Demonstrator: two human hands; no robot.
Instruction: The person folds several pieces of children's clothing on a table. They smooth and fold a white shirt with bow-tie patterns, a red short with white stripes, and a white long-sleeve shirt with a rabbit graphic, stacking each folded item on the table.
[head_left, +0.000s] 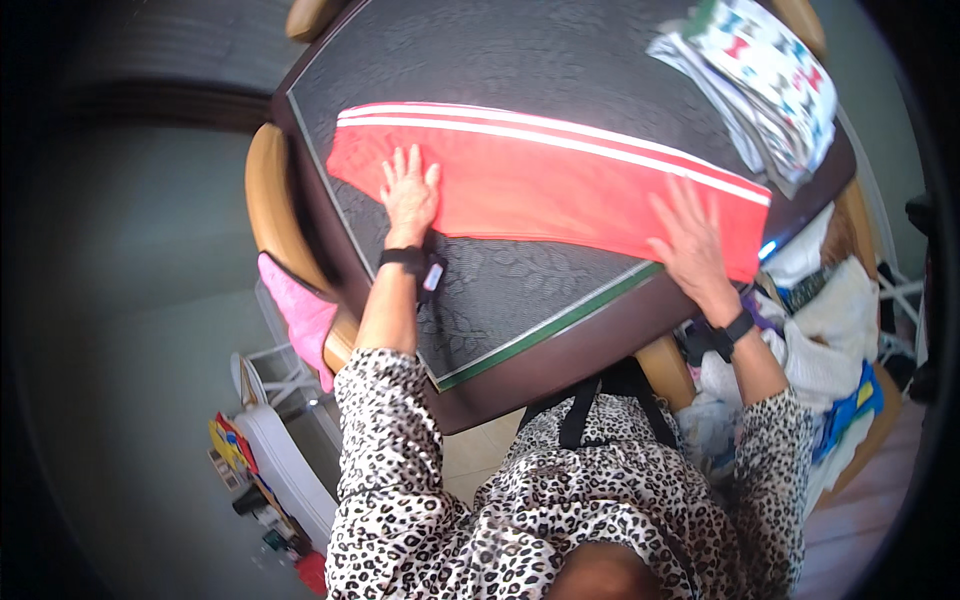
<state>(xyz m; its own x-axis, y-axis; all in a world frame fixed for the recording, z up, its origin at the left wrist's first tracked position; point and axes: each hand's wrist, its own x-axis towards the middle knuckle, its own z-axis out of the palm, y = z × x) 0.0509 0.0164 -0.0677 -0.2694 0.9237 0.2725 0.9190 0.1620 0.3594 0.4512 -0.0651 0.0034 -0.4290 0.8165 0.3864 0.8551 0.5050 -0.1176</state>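
A long red garment (540, 180) with white side stripes, probably folded trousers, lies flat across a dark patterned table cover (510, 300). My left hand (410, 191) rests palm down on its left part, fingers apart. Near the other end, my right hand (691, 236) lies spread over the red cloth, slightly blurred. Neither hand grips the fabric. Each wrist wears a black band. At the upper right, a stack of folded clothes (772, 97) has a white printed piece on top.
A chair at the right holds a heap of loose clothes (817, 352). Another wooden chair (274, 202) stands against the table's left side, with a pink cloth (300, 315) on it. A white container (289, 457) and assorted items are at the lower left.
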